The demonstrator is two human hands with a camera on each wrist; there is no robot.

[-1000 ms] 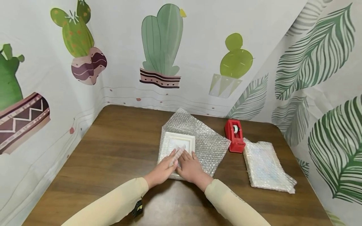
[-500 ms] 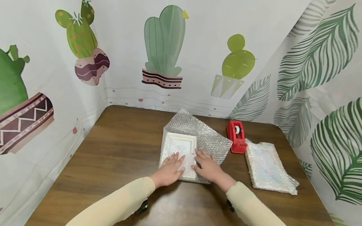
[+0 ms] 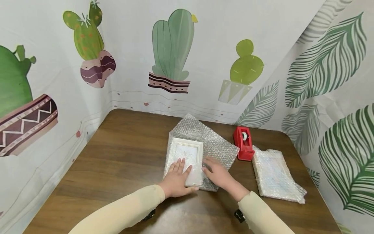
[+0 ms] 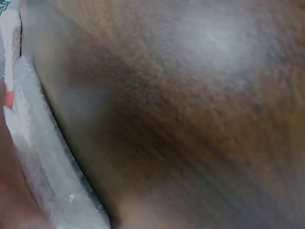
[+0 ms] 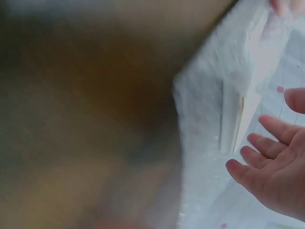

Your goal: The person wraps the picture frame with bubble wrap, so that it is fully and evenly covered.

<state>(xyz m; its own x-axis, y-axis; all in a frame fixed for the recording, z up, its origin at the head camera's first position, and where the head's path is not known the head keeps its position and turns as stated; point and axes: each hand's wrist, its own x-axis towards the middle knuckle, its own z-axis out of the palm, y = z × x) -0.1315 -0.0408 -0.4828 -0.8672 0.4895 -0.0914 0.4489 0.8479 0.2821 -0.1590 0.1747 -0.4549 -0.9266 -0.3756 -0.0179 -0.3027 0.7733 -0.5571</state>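
Note:
A white picture frame (image 3: pixel 200 151) lies on a sheet of bubble wrap (image 3: pixel 217 143), and some of the wrap covers its left and lower part. My left hand (image 3: pixel 176 179) rests on that covered part with its fingers spread. Beside the frame's right edge is my right hand (image 3: pixel 217 174), over the loose right side of the wrap. In the right wrist view the right hand's fingers (image 5: pixel 269 145) are loosely extended, with nothing held. The left wrist view catches only a blurred bit of the left hand (image 4: pixel 16 191) next to the wrap's edge (image 4: pixel 57 162).
A red tape dispenser (image 3: pixel 243 144) stands behind and to the right of the frame. Nearer the right edge of the brown wooden table (image 3: pixel 117 156) lies a flat bubble-wrapped package (image 3: pixel 276 174). A patterned cloth (image 3: pixel 128 58) hangs behind the table.
My hands were together over the frame's middle and have moved apart. The left stays on the frame, its thumb now spread toward the lower edge; the right has moved right, off the frame.

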